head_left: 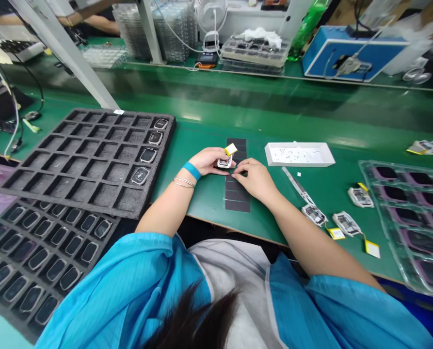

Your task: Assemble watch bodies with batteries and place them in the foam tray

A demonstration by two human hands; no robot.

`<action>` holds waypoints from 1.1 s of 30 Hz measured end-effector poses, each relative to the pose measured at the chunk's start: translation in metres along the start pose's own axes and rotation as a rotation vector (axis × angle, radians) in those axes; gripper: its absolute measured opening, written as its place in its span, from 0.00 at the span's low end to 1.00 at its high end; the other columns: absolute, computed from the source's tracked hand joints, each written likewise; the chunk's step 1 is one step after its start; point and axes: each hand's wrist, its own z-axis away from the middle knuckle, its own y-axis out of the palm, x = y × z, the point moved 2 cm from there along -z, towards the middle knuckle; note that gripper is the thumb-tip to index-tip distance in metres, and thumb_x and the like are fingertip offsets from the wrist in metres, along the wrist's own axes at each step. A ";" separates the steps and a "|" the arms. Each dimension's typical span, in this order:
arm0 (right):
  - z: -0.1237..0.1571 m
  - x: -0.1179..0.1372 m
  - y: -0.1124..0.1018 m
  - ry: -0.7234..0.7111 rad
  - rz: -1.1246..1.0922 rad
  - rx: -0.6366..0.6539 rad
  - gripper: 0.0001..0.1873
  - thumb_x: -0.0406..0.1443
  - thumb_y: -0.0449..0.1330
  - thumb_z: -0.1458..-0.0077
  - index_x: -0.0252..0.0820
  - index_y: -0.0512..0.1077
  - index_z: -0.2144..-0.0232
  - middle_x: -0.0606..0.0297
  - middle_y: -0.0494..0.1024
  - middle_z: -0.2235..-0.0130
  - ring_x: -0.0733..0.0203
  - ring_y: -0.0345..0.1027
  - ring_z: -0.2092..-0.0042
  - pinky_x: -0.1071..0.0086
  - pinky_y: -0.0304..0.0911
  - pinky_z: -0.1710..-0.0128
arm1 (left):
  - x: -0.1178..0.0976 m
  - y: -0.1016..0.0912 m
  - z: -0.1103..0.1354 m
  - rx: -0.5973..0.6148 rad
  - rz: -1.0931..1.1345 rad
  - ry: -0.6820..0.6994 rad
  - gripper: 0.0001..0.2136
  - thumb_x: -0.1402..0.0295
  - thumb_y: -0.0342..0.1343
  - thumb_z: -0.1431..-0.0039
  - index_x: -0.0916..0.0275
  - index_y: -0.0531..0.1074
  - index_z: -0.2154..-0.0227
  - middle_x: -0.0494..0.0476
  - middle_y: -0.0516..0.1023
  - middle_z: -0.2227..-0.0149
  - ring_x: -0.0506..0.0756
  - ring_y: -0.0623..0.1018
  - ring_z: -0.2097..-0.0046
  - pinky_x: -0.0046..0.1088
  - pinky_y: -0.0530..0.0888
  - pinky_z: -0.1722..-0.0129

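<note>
A small white smartwatch housing (pixel 224 163) is gripped in my left hand (pixel 211 161), above a strip of black rectangular pieces (pixel 237 194) on the bench. From the housing a yellow-edged battery (pixel 231 149) sticks up. Close by on the right, my right hand (pixel 254 178) has its thumb and index finger pinched together near the housing; whatever lies between the fingertips is too small to make out. To the right are tweezers (pixel 299 186) and several more open housings, among them one (pixel 347 224) with its battery (pixel 372 249) lying out on a wire.
A white box (pixel 299 154) with tiny parts stands behind my right hand. Black foam trays (pixel 85 160) with watch units sit at the left. A clear plastic tray (pixel 391 242) of dark screens lies at the right. A fan (pixel 211 17) and blue box (pixel 350 53) occupy the back shelf.
</note>
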 end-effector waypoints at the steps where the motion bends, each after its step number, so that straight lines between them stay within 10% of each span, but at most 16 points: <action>1: -0.001 0.000 0.001 0.010 0.001 0.007 0.04 0.30 0.67 0.48 0.42 0.79 0.73 0.58 0.76 0.59 0.49 0.72 0.54 0.51 0.68 0.47 | 0.000 0.000 0.000 0.000 -0.002 0.000 0.04 0.80 0.55 0.42 0.67 0.72 0.68 0.59 0.82 0.71 0.52 0.82 0.66 0.47 0.80 0.49; 11: 0.014 0.003 -0.002 -0.262 0.080 0.062 0.05 0.32 0.55 0.38 0.43 0.69 0.67 0.52 0.73 0.54 0.46 0.65 0.51 0.47 0.63 0.45 | -0.001 0.000 0.000 -0.005 -0.001 -0.014 0.03 0.80 0.56 0.43 0.67 0.72 0.69 0.58 0.82 0.70 0.52 0.81 0.67 0.47 0.79 0.48; 15: 0.023 0.013 -0.022 -0.384 -0.002 -0.177 0.05 0.36 0.55 0.36 0.45 0.69 0.66 0.53 0.75 0.55 0.47 0.68 0.50 0.47 0.65 0.46 | -0.001 0.004 0.001 -0.030 -0.021 -0.003 0.05 0.80 0.54 0.42 0.67 0.70 0.71 0.58 0.81 0.72 0.51 0.81 0.68 0.43 0.81 0.53; 18: 0.021 0.018 -0.030 -0.287 -0.249 -0.337 0.07 0.40 0.59 0.38 0.46 0.70 0.68 0.57 0.79 0.58 0.51 0.73 0.53 0.51 0.69 0.48 | -0.001 0.012 0.003 -0.062 -0.026 0.058 0.05 0.80 0.55 0.43 0.66 0.69 0.71 0.54 0.79 0.74 0.50 0.80 0.70 0.37 0.82 0.59; 23: 0.009 0.011 -0.019 0.008 -0.682 -0.237 0.17 0.48 0.71 0.54 0.44 0.72 0.74 0.64 0.80 0.71 0.58 0.75 0.68 0.61 0.74 0.64 | 0.002 0.024 0.006 -0.075 -0.063 0.110 0.05 0.81 0.58 0.45 0.65 0.70 0.69 0.51 0.76 0.77 0.50 0.78 0.74 0.28 0.80 0.68; 33: 0.003 0.008 -0.012 0.031 -0.751 -0.188 0.23 0.49 0.75 0.59 0.42 0.71 0.72 0.63 0.80 0.69 0.61 0.74 0.69 0.64 0.72 0.67 | 0.004 0.029 0.005 -0.088 -0.095 0.088 0.06 0.81 0.56 0.43 0.65 0.69 0.71 0.50 0.73 0.79 0.49 0.77 0.76 0.25 0.79 0.73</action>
